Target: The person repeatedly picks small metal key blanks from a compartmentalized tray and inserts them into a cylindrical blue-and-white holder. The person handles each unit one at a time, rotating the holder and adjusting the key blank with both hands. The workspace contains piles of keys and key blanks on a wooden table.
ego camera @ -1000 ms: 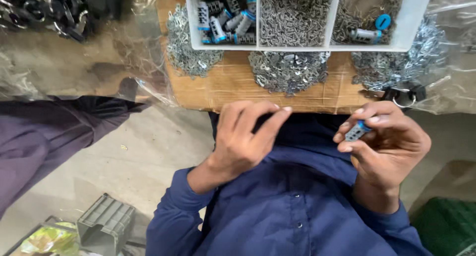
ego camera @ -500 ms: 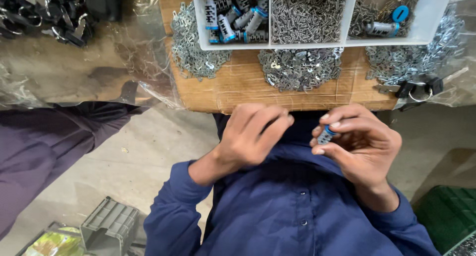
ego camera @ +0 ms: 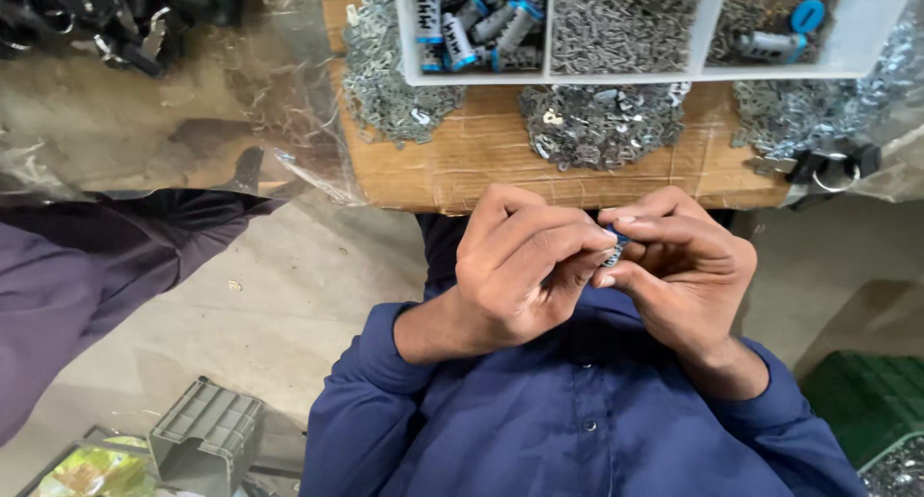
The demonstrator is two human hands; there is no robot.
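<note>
My left hand (ego camera: 520, 266) and my right hand (ego camera: 683, 266) meet in front of my chest, just below the edge of a cardboard-covered board (ego camera: 481, 160). Between the fingertips of both hands sits a small blue and silver part (ego camera: 613, 250), mostly hidden by fingers. I wear a dark blue shirt (ego camera: 577, 420).
A white divided tray (ego camera: 717, 35) holds blue and silver cylinders (ego camera: 472, 21), small metal pieces (ego camera: 626, 16) and a blue cap (ego camera: 807, 16). Piles of metal clips (ego camera: 597, 122) lie on the board. Another person's purple sleeve (ego camera: 77, 276) is at left; a grey bin (ego camera: 207, 430) and a green crate (ego camera: 866, 401) stand on the floor.
My two hands have come together; the left hand moved right to join the right hand on the small part. The view has shifted closer.
</note>
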